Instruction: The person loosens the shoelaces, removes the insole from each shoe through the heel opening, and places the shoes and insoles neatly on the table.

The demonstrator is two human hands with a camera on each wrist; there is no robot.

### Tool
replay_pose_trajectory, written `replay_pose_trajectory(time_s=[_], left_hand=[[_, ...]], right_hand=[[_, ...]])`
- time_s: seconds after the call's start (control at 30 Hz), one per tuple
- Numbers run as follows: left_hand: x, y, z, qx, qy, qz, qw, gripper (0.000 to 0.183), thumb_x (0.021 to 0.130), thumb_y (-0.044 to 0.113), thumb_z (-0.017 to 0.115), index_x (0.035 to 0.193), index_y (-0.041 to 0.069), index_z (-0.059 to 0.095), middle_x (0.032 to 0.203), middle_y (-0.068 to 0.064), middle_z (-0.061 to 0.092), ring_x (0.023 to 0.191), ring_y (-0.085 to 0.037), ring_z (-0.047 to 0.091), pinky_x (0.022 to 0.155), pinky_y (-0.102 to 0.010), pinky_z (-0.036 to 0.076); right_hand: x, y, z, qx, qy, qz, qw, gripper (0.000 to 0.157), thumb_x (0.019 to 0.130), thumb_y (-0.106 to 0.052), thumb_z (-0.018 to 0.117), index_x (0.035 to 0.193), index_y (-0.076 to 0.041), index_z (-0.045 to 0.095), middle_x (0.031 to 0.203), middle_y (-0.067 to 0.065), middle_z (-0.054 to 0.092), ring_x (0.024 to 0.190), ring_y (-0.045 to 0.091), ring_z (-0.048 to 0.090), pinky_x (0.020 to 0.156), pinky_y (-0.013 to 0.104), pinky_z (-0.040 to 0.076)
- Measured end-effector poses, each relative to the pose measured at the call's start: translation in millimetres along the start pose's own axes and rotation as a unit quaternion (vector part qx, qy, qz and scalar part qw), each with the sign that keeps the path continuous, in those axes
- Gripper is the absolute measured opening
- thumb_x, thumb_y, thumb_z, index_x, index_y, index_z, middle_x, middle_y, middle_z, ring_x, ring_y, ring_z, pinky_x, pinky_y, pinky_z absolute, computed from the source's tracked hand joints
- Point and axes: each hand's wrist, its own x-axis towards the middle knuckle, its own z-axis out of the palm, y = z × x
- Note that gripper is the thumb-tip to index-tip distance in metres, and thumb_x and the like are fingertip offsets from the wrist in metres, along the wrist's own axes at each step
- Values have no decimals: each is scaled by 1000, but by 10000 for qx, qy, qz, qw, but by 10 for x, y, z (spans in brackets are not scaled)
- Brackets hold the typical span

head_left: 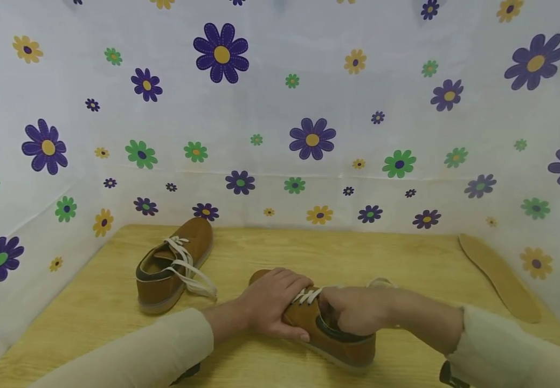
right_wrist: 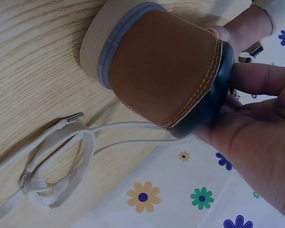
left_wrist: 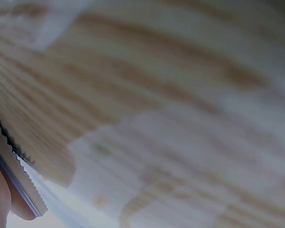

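A brown lace-up shoe point(head_left: 350, 350) rests on the wooden table, toe pointing away to the left. My left hand point(head_left: 277, 302) grips its front part, fingers over the top and thumb along the near side. My right hand point(head_left: 364, 310) reaches into the shoe's opening past the dark collar. Inside the shoe its fingertips are hidden, so I cannot tell whether they hold anything. The right wrist view shows the brown heel point(right_wrist: 161, 66) close up, with a loose white lace point(right_wrist: 85, 142) trailing on the table. A ribbed sole edge point(left_wrist: 19, 175) appears in the left wrist view.
The other brown shoe point(head_left: 160, 291) stands at the back left, its white laces hanging loose to the right. Along the right edge of the table point(head_left: 309, 253) lies a tan insole point(head_left: 500, 280). A white cloth point(head_left: 270, 102) with printed flowers surrounds the table's back and sides.
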Motion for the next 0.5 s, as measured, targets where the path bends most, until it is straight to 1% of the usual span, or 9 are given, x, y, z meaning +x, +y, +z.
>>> replay_pose_trajectory(time_s=[0.03,0.1,0.2,0.27,0.37,0.43,0.5], left_hand=[[-1,2,1,3,12,8,10000,100,82,89,24,136,10,54,128,-1,62,118,-17,59,104,-40,46],[-4,5,4,1,8,8,10000,100,83,89,25,136,10,54,127,-1,62,118,-17,59,104,-39,46],[-7,-1,12,38,53,23,10000,100,82,89,26,136,9,54,127,-1,62,117,-16,59,104,-39,46],[-18,-2,15,50,64,28,10000,100,82,89,26,135,9,54,126,-1,63,117,-16,59,104,-39,46],[-23,-4,20,95,94,65,9999,99,83,89,27,135,10,54,126,-1,63,117,-15,59,104,-39,47],[-22,-6,22,136,110,94,9998,98,83,88,28,135,10,54,126,0,63,117,-15,59,104,-38,47],[-25,-7,20,151,106,82,9998,98,83,89,27,136,10,54,127,0,63,117,-15,59,104,-38,46]], right_hand=[[6,7,1,108,1,-57,9999,27,88,9,49,108,-10,54,106,3,62,99,18,58,84,36,50],[13,17,5,148,13,-82,9999,31,86,12,49,108,-10,54,104,2,62,100,18,58,86,38,50],[24,25,16,-124,111,-73,9998,36,84,12,50,111,-11,54,106,1,62,99,16,57,88,38,50],[31,25,27,-380,197,-116,9990,36,84,11,51,112,-11,55,105,0,61,95,16,55,85,35,50],[34,32,31,-633,317,-260,9971,33,85,9,54,110,-12,56,98,-2,61,86,15,54,77,31,48],[37,45,31,-792,385,-428,9952,29,87,7,56,108,-12,57,93,-3,61,81,12,54,72,27,48],[44,60,29,-948,448,-708,9920,24,88,5,57,106,-12,59,89,-5,63,77,8,56,69,24,49]])
